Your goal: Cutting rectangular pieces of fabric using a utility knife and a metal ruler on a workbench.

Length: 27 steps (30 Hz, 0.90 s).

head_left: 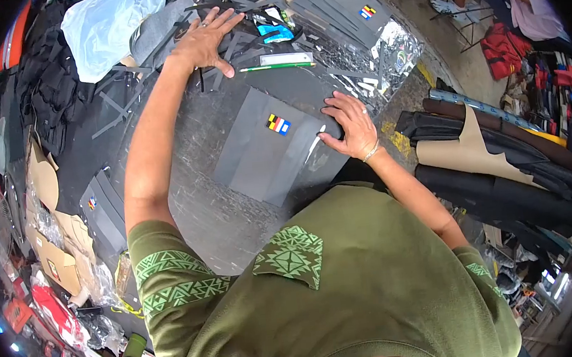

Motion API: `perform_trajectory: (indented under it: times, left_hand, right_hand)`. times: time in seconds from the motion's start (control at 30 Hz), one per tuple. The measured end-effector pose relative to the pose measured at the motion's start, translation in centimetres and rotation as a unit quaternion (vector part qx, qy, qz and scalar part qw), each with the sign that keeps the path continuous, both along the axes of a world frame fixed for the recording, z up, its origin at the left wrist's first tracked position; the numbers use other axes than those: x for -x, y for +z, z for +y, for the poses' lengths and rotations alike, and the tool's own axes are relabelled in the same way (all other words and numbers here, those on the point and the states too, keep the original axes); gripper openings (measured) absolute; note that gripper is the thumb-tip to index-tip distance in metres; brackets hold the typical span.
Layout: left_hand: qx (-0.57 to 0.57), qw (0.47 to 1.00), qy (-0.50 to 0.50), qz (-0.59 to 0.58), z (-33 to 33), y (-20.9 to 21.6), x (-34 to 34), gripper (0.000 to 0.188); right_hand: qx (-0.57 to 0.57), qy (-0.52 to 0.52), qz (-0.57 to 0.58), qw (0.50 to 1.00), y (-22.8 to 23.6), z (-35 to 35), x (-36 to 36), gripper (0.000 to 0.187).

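Note:
A flat grey panel (241, 152), darker in parts, lies at a slant on the worn dark table in front of me. A small patch of coloured flag shapes (278, 124) sits near its upper middle. At the panel's right edge my right hand (352, 128) curls round a dark rounded thing whose kind I cannot make out. A small white bit shows by its thumb. My left hand (206, 41) is stretched forward with fingers spread, over dark strips and scraps at the table's far side. A green pencil (277, 67) and a pale ruler (287, 59) lie to its right.
More grey panels with patches lie at the far right (347, 17) and at the left (104, 211). A clear plastic bag (110, 31) and black fabric (43, 84) fill the far left. Rolls of dark material (476, 179) lie right. A person (534, 17) sits beyond.

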<state>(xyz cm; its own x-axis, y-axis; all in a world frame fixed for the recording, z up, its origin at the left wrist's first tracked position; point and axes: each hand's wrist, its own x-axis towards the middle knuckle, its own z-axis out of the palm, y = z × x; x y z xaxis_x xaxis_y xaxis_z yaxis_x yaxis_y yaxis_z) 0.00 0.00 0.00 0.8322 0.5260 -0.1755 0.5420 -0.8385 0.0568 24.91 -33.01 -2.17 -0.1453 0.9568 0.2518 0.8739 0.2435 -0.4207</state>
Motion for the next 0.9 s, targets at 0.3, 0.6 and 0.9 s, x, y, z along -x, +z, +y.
perform_trajectory:
  times: [0.3,0.6,0.9]
  left_hand:
    - [0.033,0.979,-0.009,-0.199,-2.9,-1.7,2.9,0.097]
    - [-0.028,0.962,0.056,-0.266,-6.1,-2.9,4.4,0.045]
    - [-0.033,0.849,0.320,-0.419,-8.3,-3.7,4.3,0.022]
  right_hand:
    - [-0.017,-0.003,0.003,1.000,0.3,0.0,-0.1,0.050]
    - [-0.021,0.000,-0.004,1.000,-0.1,-0.2,0.5,0.050]
    - [-0.003,0.000,-0.011,1.000,-0.3,-0.4,-0.3,0.047]
